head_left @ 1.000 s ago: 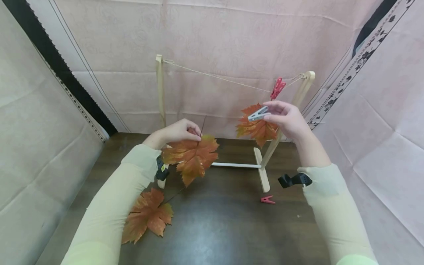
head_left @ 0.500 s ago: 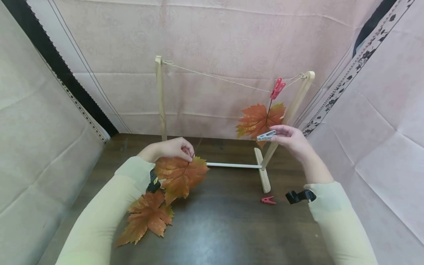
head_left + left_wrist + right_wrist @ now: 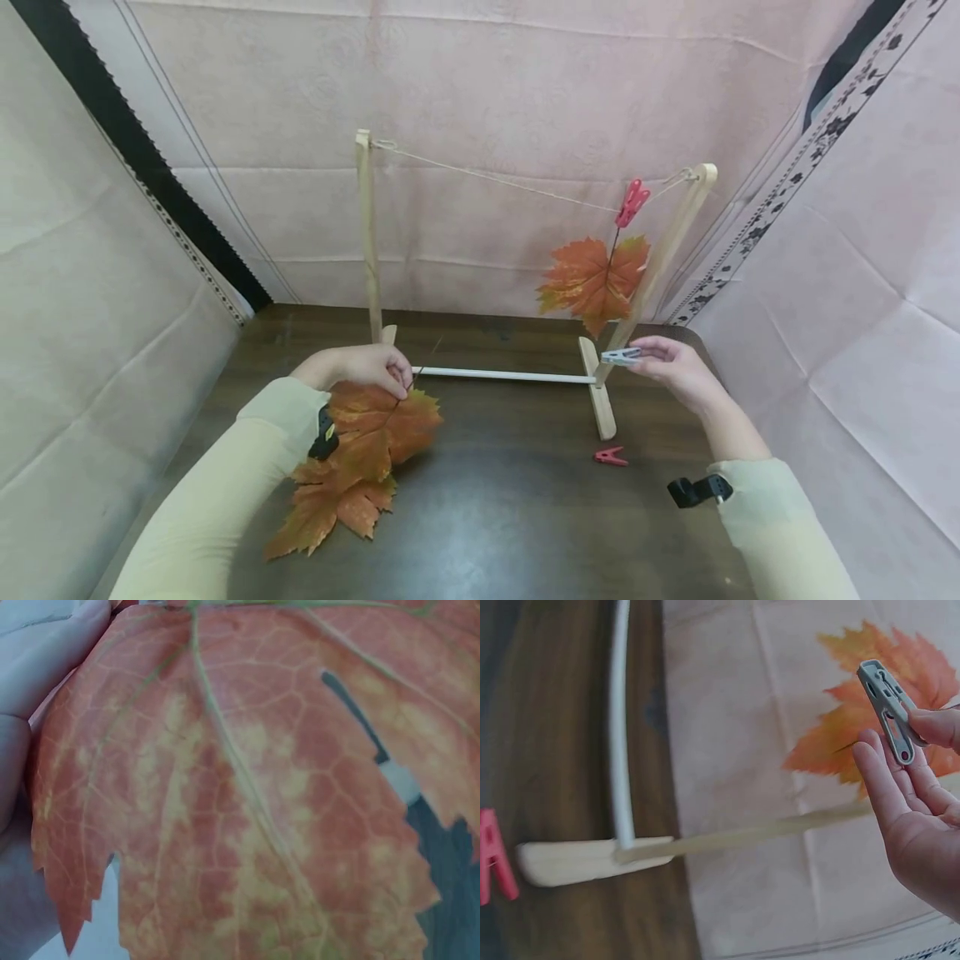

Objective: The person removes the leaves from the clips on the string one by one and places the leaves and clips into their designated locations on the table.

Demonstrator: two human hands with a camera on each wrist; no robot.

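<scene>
My left hand (image 3: 367,369) pinches the dark stem of an orange maple leaf (image 3: 386,429), which hangs below the fingers and fills most of the left wrist view. Another maple leaf (image 3: 330,508) lies on the table below, partly covered by the held one and the sleeve. Between thumb and fingers, my right hand (image 3: 671,371) holds a grey clothespin (image 3: 889,712), near the foot of the stand's right post. A third leaf (image 3: 592,279) hangs from the string by a red clothespin (image 3: 632,204).
A wooden stand with a left post (image 3: 367,242), a right post (image 3: 667,242) and a white crossbar (image 3: 502,376) carries the string (image 3: 495,177). One red clothespin (image 3: 611,457) lies on the dark table (image 3: 510,517) by the right foot. Pale cloth (image 3: 480,83) surrounds the table.
My left hand has moved down and left with the leaf, now over the leaf on the table. My right hand has come down from beside the hanging leaf, still holding the grey clothespin.
</scene>
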